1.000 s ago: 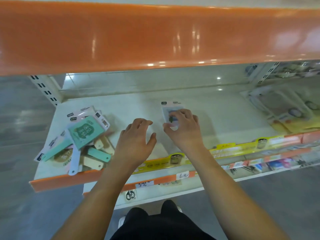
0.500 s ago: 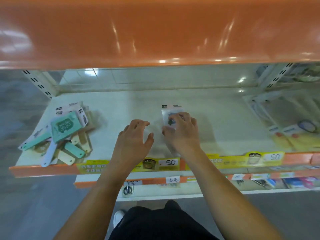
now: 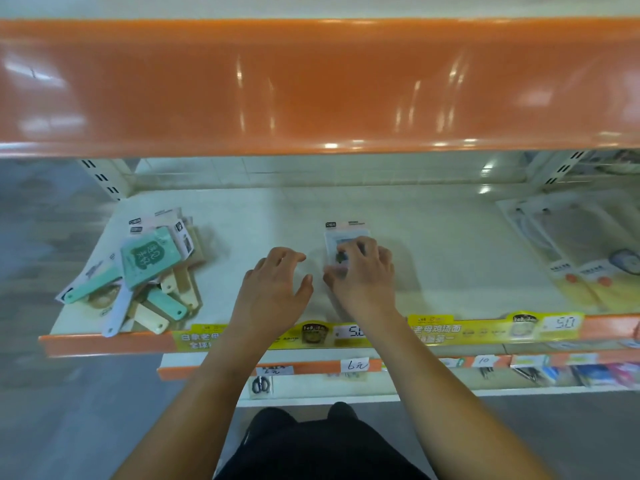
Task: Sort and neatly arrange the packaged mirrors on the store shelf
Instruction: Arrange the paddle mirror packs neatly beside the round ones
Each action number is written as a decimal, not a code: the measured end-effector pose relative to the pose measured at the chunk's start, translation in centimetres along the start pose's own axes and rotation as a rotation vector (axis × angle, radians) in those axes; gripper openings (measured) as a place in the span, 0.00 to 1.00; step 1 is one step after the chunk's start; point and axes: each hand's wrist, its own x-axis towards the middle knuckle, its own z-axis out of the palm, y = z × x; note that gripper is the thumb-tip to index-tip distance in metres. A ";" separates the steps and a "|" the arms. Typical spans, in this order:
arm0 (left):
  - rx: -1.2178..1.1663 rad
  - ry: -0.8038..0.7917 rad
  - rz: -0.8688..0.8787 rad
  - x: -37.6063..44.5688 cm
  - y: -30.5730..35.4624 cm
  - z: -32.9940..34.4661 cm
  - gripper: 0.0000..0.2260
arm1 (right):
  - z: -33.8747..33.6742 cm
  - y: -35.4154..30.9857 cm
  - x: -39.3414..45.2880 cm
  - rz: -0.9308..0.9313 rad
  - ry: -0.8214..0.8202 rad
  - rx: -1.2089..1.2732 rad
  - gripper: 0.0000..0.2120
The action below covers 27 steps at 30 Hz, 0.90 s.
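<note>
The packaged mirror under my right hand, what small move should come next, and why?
Probably reach the left hand to the jumbled pile of mirrors for another one. The right hand rests on a single packaged mirror lying flat and square mid-shelf, while the left holds nothing.

Right hand [image 3: 363,275] slid slightly back on mirror pack [image 3: 346,237].
</note>
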 end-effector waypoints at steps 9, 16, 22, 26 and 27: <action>0.042 -0.158 0.088 2.9 1.1 1.4 0.16 | -2.0 1.8 0.1 -0.066 0.000 -0.050 0.16; 0.086 -0.238 0.160 5.3 2.4 3.3 0.12 | -2.9 2.9 0.8 -0.126 -0.062 -0.082 0.13; 0.103 -0.222 0.169 5.6 2.3 3.7 0.11 | -2.6 3.3 0.9 -0.138 -0.091 -0.121 0.14; 0.104 -0.224 0.177 5.3 2.5 3.9 0.11 | -2.5 3.8 0.3 -0.168 -0.069 -0.131 0.13; 0.101 -0.222 0.181 5.2 2.6 4.0 0.11 | -2.4 4.0 0.1 -0.183 -0.052 -0.128 0.12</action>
